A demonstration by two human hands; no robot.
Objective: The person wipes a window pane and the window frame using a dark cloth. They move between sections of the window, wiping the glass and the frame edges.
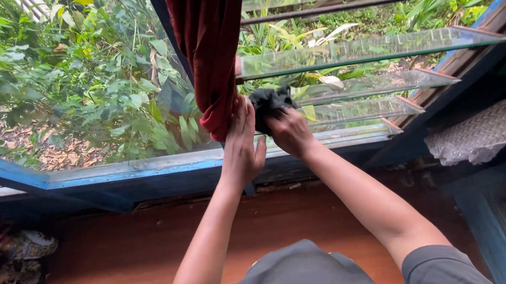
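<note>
Nearest the camera, the grey brim of a cap [300,269] fills the bottom edge, with both bare forearms reaching forward past it over a reddish-brown wooden sill [124,252]. At the far left of that sill sits a small cluster of dark-leaved plants [6,260]. Further on, the left hand [241,146] is raised with its fingers pointing upward and lying together, its grip flat against the lower end of a dark red curtain [208,56], which hangs down with its long axis vertical and ends in a bunched tip just beside the fingertips. Just to the right, the right hand [290,132] has its grip pinching a crumpled black cloth [270,103], held at the near end of one glass louvre slat [368,85]. The slats lie with their long axes running left to right, stacked one above another and tilted open, their far ends pointing toward the blue window frame [89,174] on the right. A white patterned fabric [484,132] lies on the ledge at the right. Beyond the glass stand green leafy shrubs [52,73] over dry fallen leaves.
</note>
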